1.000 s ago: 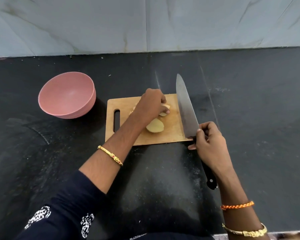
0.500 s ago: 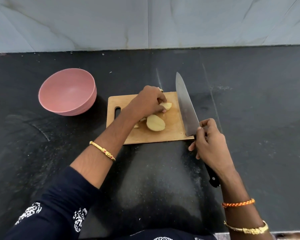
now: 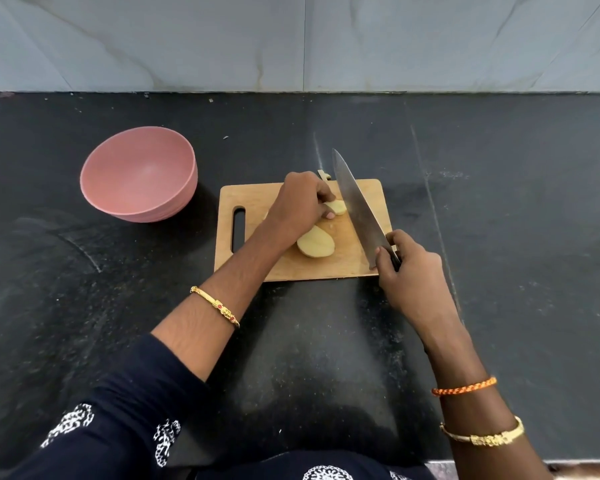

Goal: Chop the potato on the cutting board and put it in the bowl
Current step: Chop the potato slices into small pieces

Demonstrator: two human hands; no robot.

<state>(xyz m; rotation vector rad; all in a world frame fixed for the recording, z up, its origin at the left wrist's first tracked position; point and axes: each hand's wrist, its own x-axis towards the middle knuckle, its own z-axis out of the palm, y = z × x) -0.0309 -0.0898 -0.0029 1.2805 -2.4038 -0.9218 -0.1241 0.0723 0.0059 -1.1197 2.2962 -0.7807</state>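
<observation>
On the cutting board [image 3: 291, 268], left hand [image 3: 300, 206] pins a potato piece [image 3: 336, 206] as the right hand's [image 3: 411, 271] knife [image 3: 357, 209] has swung closer, ready to slice.

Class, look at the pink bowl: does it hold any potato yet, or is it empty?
Empty. The pink bowl shows only its bare inside; the potato pieces lie on the cutting board.

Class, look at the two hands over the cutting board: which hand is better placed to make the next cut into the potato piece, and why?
Right. The right hand already grips the knife, its blade just beside the potato piece that the left hand pins to the cutting board. The left hand is busy steadying.
</observation>
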